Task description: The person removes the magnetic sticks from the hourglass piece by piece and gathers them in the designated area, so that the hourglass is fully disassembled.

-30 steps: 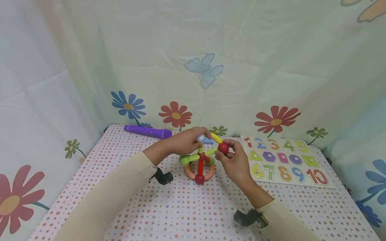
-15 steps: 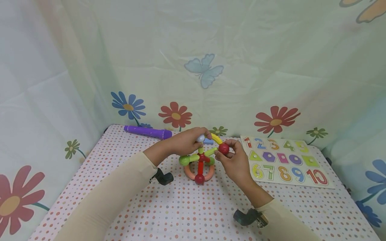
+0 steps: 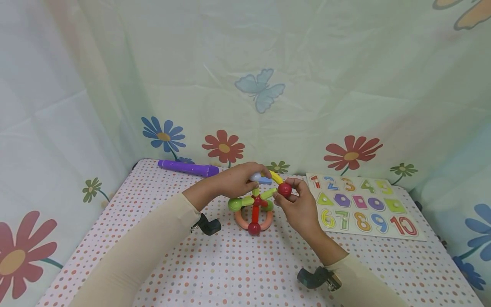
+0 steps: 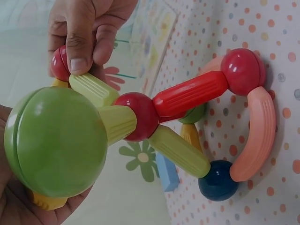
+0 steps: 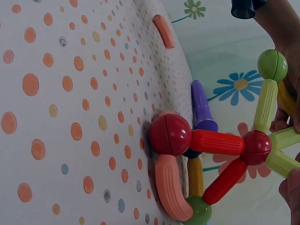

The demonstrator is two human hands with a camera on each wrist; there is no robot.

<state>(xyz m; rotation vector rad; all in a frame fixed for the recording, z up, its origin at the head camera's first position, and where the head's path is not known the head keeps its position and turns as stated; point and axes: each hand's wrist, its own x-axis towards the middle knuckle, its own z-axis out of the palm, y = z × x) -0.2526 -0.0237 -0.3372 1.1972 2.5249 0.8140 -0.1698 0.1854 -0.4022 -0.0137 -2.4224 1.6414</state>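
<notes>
A magnetic ball-and-stick toy (image 3: pixel 255 214) stands on the table, built of red, light green and salmon sticks joined by red, green and dark blue balls. At its top, my left hand (image 3: pixel 238 178) grips round a pale ball (image 3: pixel 255 176) and a curved yellow stick (image 3: pixel 276 177); its fingers are partly hidden. My right hand (image 3: pixel 301 209) pinches a red ball (image 3: pixel 284 189) between thumb and fingers, where the yellow stick meets a light green stick (image 3: pixel 268 194). A large green ball (image 4: pixel 56 140) covers part of my left hand in the left wrist view.
A purple microphone-shaped toy (image 3: pixel 188 168) lies at the back left. A number-and-shape puzzle board (image 3: pixel 416 233) lies to the right. Behind the toy is a blue block (image 3: pixel 264 179). In the right wrist view, a loose salmon stick (image 5: pixel 163 32) shows near the curtain.
</notes>
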